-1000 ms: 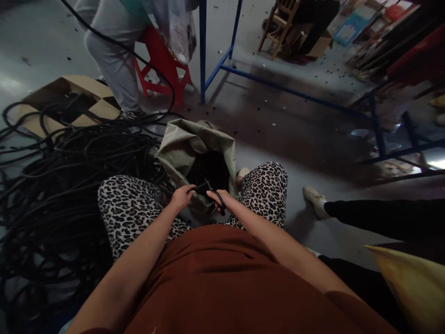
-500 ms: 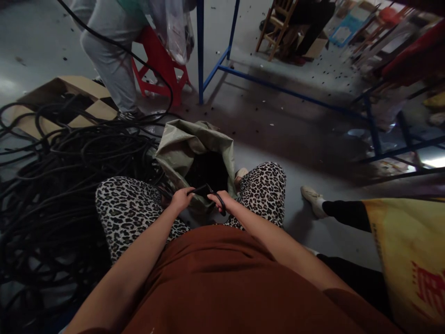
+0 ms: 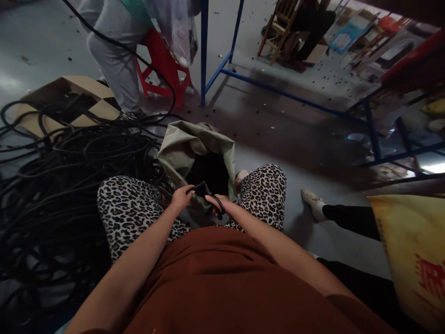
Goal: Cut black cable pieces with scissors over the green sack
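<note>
Left hand (image 3: 181, 196) pinching small black piece (image 3: 201, 188); right hand (image 3: 217, 204) gripping black-handled scissors (image 3: 219, 204), over open green woven sack (image 3: 181, 148), beside tangled black cables (image 3: 69, 157).

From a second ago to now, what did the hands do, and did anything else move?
The left hand and right hand barely moved; both keep gripping the black cable piece over the open green sack, and its end now tilts up a little more. At the right edge, a yellow bag has slid further into view, covering more of a neighbour's black-clad leg. The black cable pile and red stool stayed put.
</note>
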A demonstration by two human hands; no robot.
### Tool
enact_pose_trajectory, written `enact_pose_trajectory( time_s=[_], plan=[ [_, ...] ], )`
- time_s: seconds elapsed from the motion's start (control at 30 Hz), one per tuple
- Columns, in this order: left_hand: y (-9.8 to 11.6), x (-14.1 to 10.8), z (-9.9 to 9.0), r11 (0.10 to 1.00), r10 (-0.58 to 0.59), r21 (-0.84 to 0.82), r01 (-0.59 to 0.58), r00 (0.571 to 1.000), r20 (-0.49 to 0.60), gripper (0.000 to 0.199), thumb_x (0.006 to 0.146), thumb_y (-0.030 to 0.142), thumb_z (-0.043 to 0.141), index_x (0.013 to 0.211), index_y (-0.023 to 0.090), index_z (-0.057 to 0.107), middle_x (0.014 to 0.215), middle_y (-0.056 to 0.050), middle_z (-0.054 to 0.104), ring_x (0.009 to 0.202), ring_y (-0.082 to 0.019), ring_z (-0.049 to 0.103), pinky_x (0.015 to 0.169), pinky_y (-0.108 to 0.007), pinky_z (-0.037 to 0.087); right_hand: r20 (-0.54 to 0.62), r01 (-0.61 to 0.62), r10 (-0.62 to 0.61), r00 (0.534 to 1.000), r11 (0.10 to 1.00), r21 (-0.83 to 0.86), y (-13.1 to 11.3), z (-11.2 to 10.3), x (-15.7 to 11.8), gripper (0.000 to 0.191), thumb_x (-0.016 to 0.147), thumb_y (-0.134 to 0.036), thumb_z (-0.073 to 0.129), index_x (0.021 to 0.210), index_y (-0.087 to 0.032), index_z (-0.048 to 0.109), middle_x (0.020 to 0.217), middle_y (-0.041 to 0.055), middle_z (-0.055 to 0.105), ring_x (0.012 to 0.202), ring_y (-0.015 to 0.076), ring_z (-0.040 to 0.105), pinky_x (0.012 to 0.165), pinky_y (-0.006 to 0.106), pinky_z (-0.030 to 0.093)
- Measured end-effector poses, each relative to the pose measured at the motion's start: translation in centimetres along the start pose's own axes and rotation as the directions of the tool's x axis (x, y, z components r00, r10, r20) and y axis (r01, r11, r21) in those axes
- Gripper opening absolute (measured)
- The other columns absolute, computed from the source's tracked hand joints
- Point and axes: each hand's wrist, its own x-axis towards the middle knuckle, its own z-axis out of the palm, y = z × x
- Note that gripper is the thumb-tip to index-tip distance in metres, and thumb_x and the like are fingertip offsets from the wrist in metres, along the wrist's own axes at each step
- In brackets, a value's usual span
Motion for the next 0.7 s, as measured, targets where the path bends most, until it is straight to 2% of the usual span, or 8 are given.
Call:
enact_pose_trajectory(
  time_s=[0.23, 0.47, 0.7],
  plan=[
    [0.34, -0.12, -0.02, 1.000, 0.027, -0.007, -0.027, 0.999, 0.044, 0.032, 0.080, 0.026, 0.051, 0.109, 0.019, 0.064, 0.111, -0.003, 0.066, 0.106, -0.019, 0.059, 0.096, -0.030, 0.044, 0.018, 0.030, -0.029, 0.999, 1.000, -0.008, -0.52, -0.06, -0.29, 0.056, 0.077, -0.066, 0.052, 0.098, -0.014, 0.055, 0.048, -0.0017, 0.054, 0.037, 0.0123, 0.052, 0.034, 0.019, 0.040],
    [0.52, -0.11, 0.00, 0.999, 0.042, -0.017, -0.041, 0.995, 0.087, 0.033, 0.080, 0.026, 0.050, 0.109, 0.020, 0.064, 0.111, -0.003, 0.066, 0.105, -0.017, 0.059, 0.096, -0.028, 0.044, 0.003, 0.001, -0.001, 1.000, 1.000, 0.010, -0.73, -0.17, -0.37, 0.053, 0.079, -0.064, 0.053, 0.098, -0.014, 0.056, 0.048, -0.0023, 0.053, 0.037, 0.0114, 0.052, 0.034, 0.018, 0.040],
    [0.83, -0.27, -0.26, 0.998, 0.057, -0.037, -0.053, 0.993, 0.106, 0.033, 0.081, 0.027, 0.047, 0.109, 0.020, 0.063, 0.110, -0.002, 0.066, 0.104, -0.016, 0.059, 0.095, -0.028, 0.044, -0.068, 0.042, -0.042, 0.997, 0.999, 0.006, -0.93, -0.23, -0.63, 0.047, 0.079, -0.059, 0.057, 0.087, -0.013, 0.055, 0.043, -0.0035, 0.050, 0.032, 0.0099, 0.048, 0.030, 0.017, 0.037]
  ],
)
